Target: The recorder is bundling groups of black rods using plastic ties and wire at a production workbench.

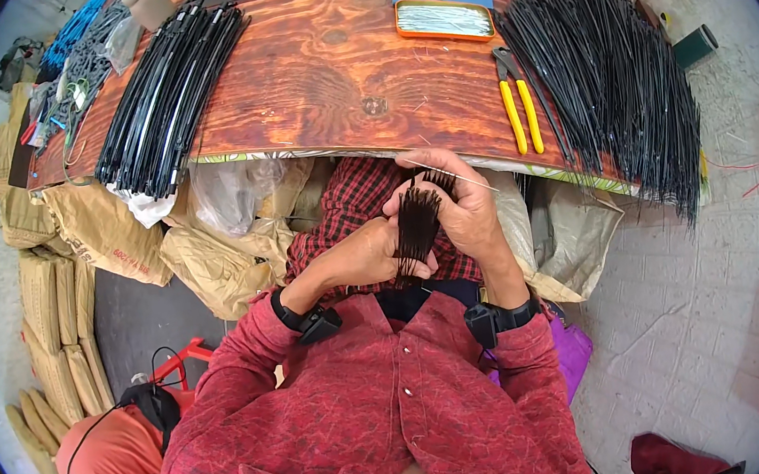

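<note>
Above my lap, just off the table's near edge, a bundle of thin dark strands (416, 221) is held between my two hands. My left hand (365, 254) is closed around its left side and lower end. My right hand (469, 212) grips it from the right and at the top. A thin pale wire (467, 177) sticks out across the right hand's fingers. The fingers and the strands overlap, so how the wire meets the bundle is hidden.
On the wooden table (312, 75) lie yellow-handled cutters (518, 101), an orange-rimmed tin of pale thin wires (445, 19) and black cable bundles at left (173, 96) and right (606, 76). Brown sacks (104, 228) stand below. Another person (118, 459) is at lower left.
</note>
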### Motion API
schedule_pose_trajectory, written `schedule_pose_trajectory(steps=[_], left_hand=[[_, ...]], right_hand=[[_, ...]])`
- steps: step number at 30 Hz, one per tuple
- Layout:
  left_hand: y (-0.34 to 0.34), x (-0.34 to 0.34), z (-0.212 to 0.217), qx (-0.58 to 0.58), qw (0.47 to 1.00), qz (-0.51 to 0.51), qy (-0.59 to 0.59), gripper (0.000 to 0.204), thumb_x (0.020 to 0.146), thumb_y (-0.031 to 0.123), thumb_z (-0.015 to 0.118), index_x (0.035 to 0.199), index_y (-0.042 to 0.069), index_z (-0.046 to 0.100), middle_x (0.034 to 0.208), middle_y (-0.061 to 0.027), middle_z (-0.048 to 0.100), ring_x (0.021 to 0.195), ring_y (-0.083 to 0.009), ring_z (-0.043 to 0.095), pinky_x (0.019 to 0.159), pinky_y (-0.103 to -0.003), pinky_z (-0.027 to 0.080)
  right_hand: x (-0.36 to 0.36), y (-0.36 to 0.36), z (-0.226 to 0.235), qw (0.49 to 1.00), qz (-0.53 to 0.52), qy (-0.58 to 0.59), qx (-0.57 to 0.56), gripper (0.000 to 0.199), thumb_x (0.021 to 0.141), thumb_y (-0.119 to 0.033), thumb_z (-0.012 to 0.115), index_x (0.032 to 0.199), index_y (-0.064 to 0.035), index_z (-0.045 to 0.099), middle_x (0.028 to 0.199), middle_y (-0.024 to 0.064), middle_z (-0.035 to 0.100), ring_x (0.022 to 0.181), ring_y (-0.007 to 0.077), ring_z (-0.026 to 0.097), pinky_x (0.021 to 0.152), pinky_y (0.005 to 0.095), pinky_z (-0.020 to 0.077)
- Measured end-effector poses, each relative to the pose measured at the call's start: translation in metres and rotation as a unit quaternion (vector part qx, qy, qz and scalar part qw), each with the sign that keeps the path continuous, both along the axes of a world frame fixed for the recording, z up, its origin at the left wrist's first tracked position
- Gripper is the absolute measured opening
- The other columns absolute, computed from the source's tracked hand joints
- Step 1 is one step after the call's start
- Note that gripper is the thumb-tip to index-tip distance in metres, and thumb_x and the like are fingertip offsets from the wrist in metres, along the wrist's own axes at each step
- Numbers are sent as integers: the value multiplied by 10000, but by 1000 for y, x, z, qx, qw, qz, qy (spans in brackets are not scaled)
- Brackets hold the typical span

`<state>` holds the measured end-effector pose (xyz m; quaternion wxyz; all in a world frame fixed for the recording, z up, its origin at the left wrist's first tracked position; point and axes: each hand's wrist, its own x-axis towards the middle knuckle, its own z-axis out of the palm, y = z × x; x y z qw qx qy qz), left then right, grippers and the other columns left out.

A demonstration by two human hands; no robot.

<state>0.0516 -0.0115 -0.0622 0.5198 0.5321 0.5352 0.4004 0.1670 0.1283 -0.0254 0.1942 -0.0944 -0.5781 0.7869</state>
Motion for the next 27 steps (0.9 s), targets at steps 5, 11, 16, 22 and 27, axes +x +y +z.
schedule_pose_trajectory(steps=[5,11,16,22,27], left_hand=[[-1,1,1,11,999,9,-43,232,853,196,794,1038,70,734,937,-31,736,930,-178,682,834,-340,529],[-3,0,0,21,998,25,-52,243,851,198,798,1044,67,730,953,-24,731,935,-164,671,834,-332,523],[-3,0,2,6,997,32,-69,248,846,207,805,1028,61,721,942,-15,718,921,-155,657,812,-325,522],[-2,-3,8,-1,998,32,-58,286,844,218,809,1051,54,700,946,-15,702,929,-152,646,817,-322,519],[-2,-4,10,-8,998,17,-58,285,852,205,799,1066,51,691,962,-22,700,946,-155,642,830,-324,517]], right_hand=[[-5,-1,-15,994,-41,31,93,306,1034,-105,535,1310,26,516,980,185,712,851,213,714,765,319,602],[-7,-19,1,994,-94,52,8,227,1043,-128,532,1206,26,563,1029,193,707,874,206,709,771,322,602],[-9,-25,3,990,-99,86,-61,231,1043,-165,542,1174,24,567,1065,210,695,880,222,711,775,339,610],[-11,-28,-2,986,-106,94,-83,233,1036,-198,559,1132,15,563,1076,220,683,886,248,714,776,366,620],[-11,-30,2,981,-94,103,-134,185,1037,-158,560,1114,9,583,1087,164,709,998,167,671,892,295,534]])
